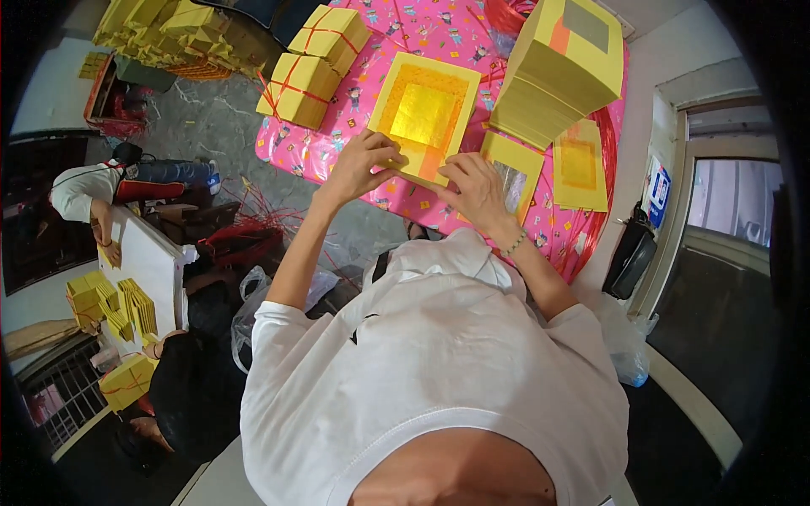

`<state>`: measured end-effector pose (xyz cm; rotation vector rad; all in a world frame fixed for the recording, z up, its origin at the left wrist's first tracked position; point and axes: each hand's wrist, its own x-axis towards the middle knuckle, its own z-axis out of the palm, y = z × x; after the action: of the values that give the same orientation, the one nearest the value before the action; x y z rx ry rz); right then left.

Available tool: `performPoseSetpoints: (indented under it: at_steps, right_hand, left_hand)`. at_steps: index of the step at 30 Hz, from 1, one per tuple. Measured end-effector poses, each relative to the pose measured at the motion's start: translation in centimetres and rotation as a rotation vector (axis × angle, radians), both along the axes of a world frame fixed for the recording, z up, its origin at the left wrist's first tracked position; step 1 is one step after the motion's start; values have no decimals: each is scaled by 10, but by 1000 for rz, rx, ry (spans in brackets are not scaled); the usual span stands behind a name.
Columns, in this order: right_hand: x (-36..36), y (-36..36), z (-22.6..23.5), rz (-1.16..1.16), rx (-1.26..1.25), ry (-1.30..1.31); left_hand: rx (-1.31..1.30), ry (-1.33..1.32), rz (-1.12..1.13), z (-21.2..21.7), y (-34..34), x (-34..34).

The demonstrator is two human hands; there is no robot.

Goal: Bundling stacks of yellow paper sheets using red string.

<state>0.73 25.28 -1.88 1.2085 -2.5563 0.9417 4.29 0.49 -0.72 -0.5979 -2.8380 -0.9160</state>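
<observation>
A stack of yellow paper sheets (426,108) lies on the pink patterned table cover (361,114). Its top sheet carries a shiny gold square with an orange border. My left hand (364,164) pinches the near left corner of this stack, thumb toward the near edge and fingers bent over the top. At the near right corner, my right hand (477,192) has its fingers closed on the same edge; the fingertips are partly hidden. Beside the right hand lies a yellow paper stack with a silver square (513,175), partly covered by that hand.
A tall yellow paper stack (540,84) stands at the right, with a low one (580,164) nearer. Bundles tied with red string (302,88) sit at the left edge. Red plastic strips (601,202) hang at right. Two other people (89,187) work at a white table (143,253).
</observation>
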Motion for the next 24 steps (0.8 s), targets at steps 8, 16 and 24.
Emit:
performPoseSetpoints:
  at_steps: [8,16,24]
  right_hand:
    - [-6,2,-1,9,-105,-109]
    - [-11,0,-2,8,-91,-147]
    - [-13,-1,4,16,-35,-1]
  left_hand:
    - [134,-79,12,-2,-4,-3]
    - [197,-152,50,-7,-5,-8]
    - [180,-170,49,0,-3,-10]
